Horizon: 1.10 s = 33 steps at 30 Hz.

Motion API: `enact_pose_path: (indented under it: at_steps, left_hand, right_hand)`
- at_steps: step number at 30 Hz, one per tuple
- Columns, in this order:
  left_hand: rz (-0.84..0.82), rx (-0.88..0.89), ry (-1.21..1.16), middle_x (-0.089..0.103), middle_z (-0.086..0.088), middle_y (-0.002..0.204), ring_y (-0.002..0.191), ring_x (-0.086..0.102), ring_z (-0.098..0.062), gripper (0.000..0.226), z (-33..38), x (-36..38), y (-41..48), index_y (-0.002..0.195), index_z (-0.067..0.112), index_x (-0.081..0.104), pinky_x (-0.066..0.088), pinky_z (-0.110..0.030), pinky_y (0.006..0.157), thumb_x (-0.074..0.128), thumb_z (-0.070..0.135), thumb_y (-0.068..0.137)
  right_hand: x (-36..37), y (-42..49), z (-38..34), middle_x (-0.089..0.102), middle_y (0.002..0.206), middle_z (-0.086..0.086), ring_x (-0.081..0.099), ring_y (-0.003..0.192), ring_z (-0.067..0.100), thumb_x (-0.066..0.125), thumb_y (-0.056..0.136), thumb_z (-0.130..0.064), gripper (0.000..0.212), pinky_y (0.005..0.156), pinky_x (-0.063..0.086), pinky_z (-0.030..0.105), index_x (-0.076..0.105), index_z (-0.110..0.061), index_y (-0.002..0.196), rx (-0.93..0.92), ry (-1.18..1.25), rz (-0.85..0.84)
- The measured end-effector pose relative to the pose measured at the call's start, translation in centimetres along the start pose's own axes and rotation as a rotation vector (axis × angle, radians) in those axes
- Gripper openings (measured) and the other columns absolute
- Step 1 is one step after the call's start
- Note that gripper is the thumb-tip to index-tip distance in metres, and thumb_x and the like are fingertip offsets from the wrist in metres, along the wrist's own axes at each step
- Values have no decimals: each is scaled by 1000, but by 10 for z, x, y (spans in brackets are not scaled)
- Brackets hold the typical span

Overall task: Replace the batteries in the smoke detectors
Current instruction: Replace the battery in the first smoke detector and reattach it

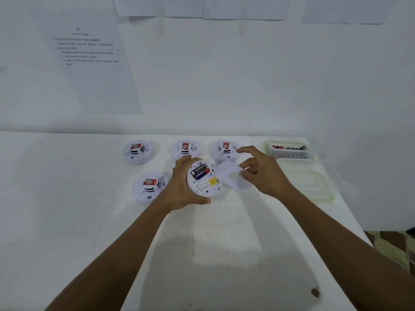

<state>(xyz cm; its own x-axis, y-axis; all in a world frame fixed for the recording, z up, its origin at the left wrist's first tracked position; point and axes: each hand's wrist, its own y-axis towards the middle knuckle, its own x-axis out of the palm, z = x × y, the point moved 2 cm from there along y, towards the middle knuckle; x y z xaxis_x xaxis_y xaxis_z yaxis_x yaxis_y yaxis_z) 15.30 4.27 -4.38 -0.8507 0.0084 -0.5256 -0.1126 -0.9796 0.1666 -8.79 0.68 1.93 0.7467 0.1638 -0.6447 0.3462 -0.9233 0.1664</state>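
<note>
My left hand [179,187] grips a white smoke detector [203,179] turned back side up, its battery bay with a battery and a yellow label showing. My right hand [260,171] pinches the detached round white back plate [231,176] just to the right of it, above the table. Several other smoke detectors stand face up with red stickers: three in a back row [138,152], [185,149], [224,149] and one at front left [149,187].
A clear plastic box [289,150] with batteries stands at the back right of the white table [224,243], its lid [307,180] lying in front of it. A wall with taped paper sheets [94,63] rises behind. The table's right edge drops to a patterned floor.
</note>
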Motion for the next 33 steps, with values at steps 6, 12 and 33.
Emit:
enact_pose_path:
  at_steps: [6,12,33]
  left_hand:
    - [-39,16,13,29,6,144,134,32,-12,102,-6,-9,0,131,44,27,34,-43,115,89,42,50]
    - [-74,58,-36,29,8,142,137,29,-14,101,2,-5,0,130,44,28,34,-44,115,90,38,49]
    - [-90,189,-86,18,5,153,144,20,-15,109,58,32,25,126,72,19,30,-43,117,86,53,43]
  right_hand:
    - [21,6,24,74,91,-4,69,80,14,61,89,0,45,71,60,38,54,-28,123,64,-162,-211]
    - [29,4,22,70,112,-4,63,97,9,68,89,-16,33,87,52,29,61,-23,120,30,-202,-34]
    - [30,-3,-45,56,92,-9,58,87,17,64,71,-52,50,72,53,36,46,-22,107,106,-348,263]
